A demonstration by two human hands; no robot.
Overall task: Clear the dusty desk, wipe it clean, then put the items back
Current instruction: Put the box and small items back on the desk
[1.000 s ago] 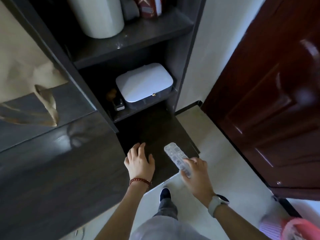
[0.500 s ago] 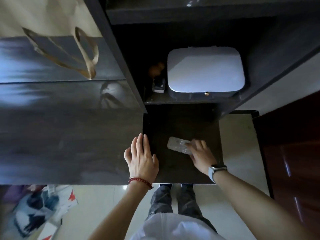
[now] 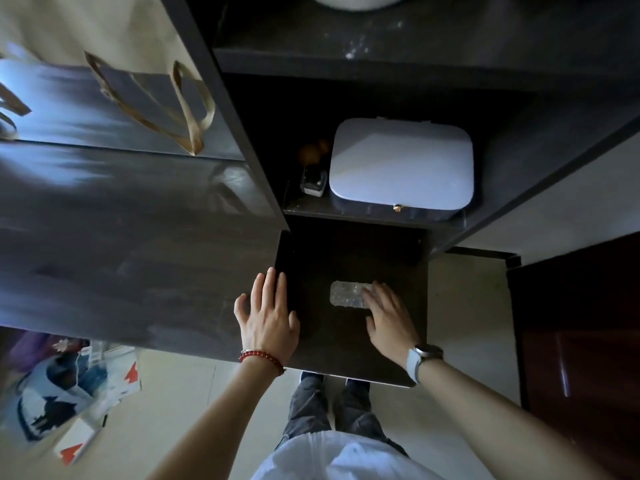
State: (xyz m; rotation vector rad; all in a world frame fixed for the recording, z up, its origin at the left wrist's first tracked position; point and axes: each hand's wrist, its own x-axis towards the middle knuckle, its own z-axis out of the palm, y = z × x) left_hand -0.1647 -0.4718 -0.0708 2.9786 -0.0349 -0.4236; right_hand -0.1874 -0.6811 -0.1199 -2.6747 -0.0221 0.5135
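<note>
Remote control point(image 3: 347, 294) lies flat on the dark surface point(image 3: 349, 258), near the shelf with the white box point(image 3: 401, 163); right hand point(image 3: 389, 315) fingers straight, released, tips resting on its right end; left hand point(image 3: 266, 315) flat, released, at left.

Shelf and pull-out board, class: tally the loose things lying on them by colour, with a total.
White or pale: 1, the lidded box
Clear: 1, the remote control
Brown: 1, a small round object
Black and white: 1, a small device
Total: 4
</note>
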